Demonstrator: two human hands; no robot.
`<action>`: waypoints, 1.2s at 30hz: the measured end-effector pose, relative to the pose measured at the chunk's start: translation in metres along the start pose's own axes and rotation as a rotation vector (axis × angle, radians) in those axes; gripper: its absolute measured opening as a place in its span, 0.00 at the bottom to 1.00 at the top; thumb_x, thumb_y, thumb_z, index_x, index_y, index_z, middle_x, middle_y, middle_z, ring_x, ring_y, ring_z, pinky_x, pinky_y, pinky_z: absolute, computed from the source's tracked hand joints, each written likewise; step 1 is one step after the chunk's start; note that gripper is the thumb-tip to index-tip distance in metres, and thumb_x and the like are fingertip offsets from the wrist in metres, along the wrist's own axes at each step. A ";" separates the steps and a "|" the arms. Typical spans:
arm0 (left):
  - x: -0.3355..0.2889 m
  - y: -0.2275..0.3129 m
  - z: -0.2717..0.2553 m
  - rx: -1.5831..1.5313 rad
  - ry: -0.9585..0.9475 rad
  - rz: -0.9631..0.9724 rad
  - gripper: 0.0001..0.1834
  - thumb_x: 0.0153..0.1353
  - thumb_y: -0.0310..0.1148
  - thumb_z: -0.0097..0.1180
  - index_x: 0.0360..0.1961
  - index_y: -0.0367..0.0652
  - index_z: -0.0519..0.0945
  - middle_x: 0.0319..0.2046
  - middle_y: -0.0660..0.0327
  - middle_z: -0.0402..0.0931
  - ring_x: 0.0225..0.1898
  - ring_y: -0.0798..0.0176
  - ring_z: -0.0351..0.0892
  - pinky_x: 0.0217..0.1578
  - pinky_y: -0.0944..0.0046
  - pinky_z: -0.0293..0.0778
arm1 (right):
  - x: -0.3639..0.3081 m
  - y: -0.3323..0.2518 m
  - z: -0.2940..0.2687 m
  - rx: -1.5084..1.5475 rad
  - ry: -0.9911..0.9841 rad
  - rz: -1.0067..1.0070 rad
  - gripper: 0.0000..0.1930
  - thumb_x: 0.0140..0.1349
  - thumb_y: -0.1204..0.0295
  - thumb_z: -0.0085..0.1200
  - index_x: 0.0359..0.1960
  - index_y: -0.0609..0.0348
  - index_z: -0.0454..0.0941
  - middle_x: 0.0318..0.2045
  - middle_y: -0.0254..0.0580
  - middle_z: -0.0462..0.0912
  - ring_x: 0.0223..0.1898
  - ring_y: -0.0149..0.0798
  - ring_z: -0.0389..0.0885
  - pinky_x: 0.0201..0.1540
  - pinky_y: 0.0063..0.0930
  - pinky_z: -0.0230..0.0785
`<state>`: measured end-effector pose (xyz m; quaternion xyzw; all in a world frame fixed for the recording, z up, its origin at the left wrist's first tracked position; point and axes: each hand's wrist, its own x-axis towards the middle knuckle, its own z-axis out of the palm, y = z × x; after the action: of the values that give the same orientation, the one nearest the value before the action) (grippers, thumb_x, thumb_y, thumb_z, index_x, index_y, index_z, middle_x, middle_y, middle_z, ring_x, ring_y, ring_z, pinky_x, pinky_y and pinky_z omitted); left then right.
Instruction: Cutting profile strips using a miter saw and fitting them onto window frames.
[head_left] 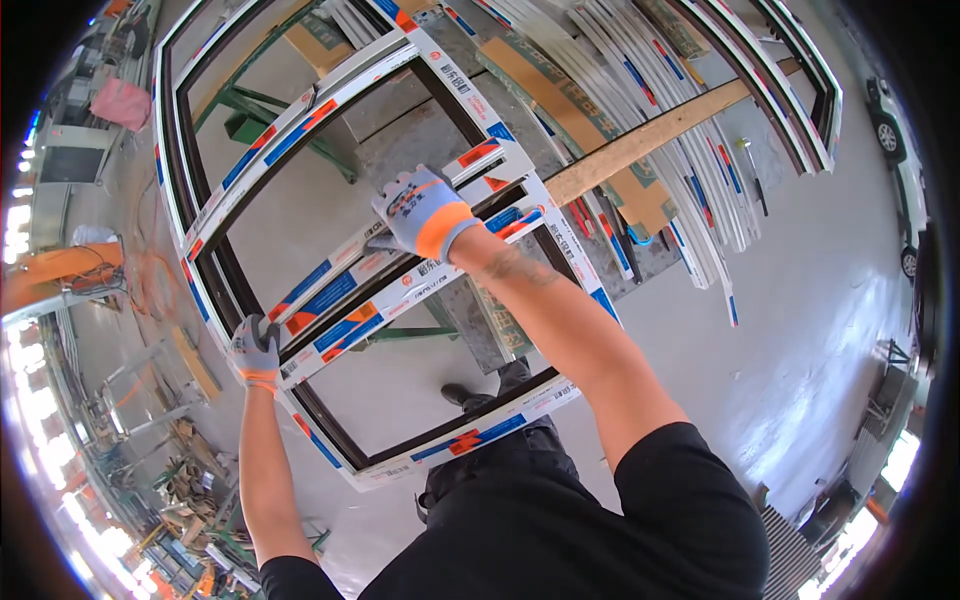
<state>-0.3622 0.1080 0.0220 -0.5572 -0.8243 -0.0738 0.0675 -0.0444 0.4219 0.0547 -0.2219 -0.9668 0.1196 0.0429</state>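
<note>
Through the head camera I have the large window frame (pixel 465 437) lying roughly level above the floor, its near rail close against the wearer's waist. The gloved left hand (pixel 257 350) is at the frame's left side, where the crossbars meet the side rail, and its grip looks closed over that edge. The gloved right hand (pixel 420 210) lies palm down over the upper crossbar (pixel 318 290), toward the frame's right side; its fingers are bent, but I cannot tell whether that grip clamps the bar or merely presses on it. The lower crossbar (pixel 420 288) runs just beside it, nearer the wearer, so I judge a pinched finger possible if the two bars shift toward each other. A wooden beam (pixel 650 140) reaches out from the frame's right side; I cannot make out the contact, but if the frame rests there, uneven pressure could make it slide or tip. Long white profiles (pixel 690 160) lie to the right of the frame, with a hammer (pixel 752 178) farther out, and a sideways swing could knock into them. The printed film on the rails may be slick under gloves, which could cost the left hand its hold. A dark shoe (pixel 457 394) shows through the frame's near opening, so a dropped rail could land on the foot.
</note>
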 end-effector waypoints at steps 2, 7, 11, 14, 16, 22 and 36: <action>-0.001 -0.001 0.000 0.011 0.076 0.039 0.20 0.50 0.33 0.65 0.47 0.45 0.80 0.43 0.52 0.81 0.47 0.46 0.80 0.51 0.51 0.75 | 0.001 -0.002 0.001 0.000 0.039 -0.009 0.28 0.61 0.39 0.52 0.43 0.51 0.80 0.41 0.44 0.84 0.48 0.47 0.80 0.56 0.45 0.66; 0.015 0.027 -0.021 -0.068 0.049 -0.005 0.19 0.52 0.42 0.67 0.42 0.46 0.79 0.40 0.56 0.81 0.43 0.49 0.81 0.47 0.54 0.76 | 0.001 -0.005 -0.004 -0.067 0.024 0.040 0.29 0.62 0.39 0.50 0.49 0.50 0.80 0.46 0.43 0.82 0.51 0.47 0.79 0.56 0.43 0.66; 0.016 0.037 -0.030 -0.045 0.024 -0.027 0.21 0.53 0.47 0.67 0.42 0.47 0.79 0.38 0.56 0.81 0.42 0.48 0.80 0.44 0.53 0.76 | -0.004 -0.005 0.003 -0.061 0.038 0.052 0.29 0.62 0.40 0.50 0.48 0.53 0.79 0.44 0.45 0.83 0.49 0.50 0.80 0.54 0.43 0.68; 0.011 0.011 -0.021 -0.025 -0.084 0.074 0.19 0.58 0.48 0.63 0.42 0.47 0.80 0.38 0.54 0.82 0.42 0.47 0.81 0.45 0.53 0.76 | 0.001 -0.014 -0.003 -0.015 -0.042 0.040 0.35 0.63 0.35 0.45 0.47 0.57 0.82 0.44 0.50 0.85 0.47 0.52 0.84 0.50 0.44 0.74; 0.013 0.016 -0.021 -0.033 -0.103 0.068 0.18 0.58 0.47 0.63 0.43 0.46 0.80 0.38 0.54 0.82 0.42 0.47 0.81 0.45 0.53 0.76 | -0.004 -0.017 -0.009 0.034 -0.146 0.179 0.32 0.65 0.37 0.43 0.41 0.55 0.82 0.41 0.49 0.85 0.47 0.51 0.82 0.52 0.42 0.70; 0.006 0.059 -0.034 -0.072 -0.288 -0.005 0.22 0.56 0.43 0.66 0.48 0.43 0.79 0.43 0.53 0.82 0.45 0.47 0.80 0.48 0.52 0.75 | -0.027 -0.004 -0.008 0.058 -0.075 0.222 0.33 0.64 0.37 0.43 0.36 0.57 0.84 0.36 0.48 0.86 0.44 0.53 0.83 0.52 0.42 0.70; 0.012 0.121 -0.038 0.041 -0.194 0.101 0.31 0.39 0.48 0.74 0.41 0.45 0.77 0.36 0.57 0.77 0.38 0.49 0.78 0.39 0.53 0.75 | -0.197 0.146 0.006 0.433 0.477 0.923 0.12 0.63 0.65 0.52 0.40 0.60 0.81 0.38 0.58 0.83 0.42 0.56 0.83 0.44 0.46 0.74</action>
<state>-0.2534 0.1561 0.0673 -0.6010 -0.7993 0.0011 0.0024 0.1925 0.4612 0.0064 -0.6289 -0.6863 0.2683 0.2479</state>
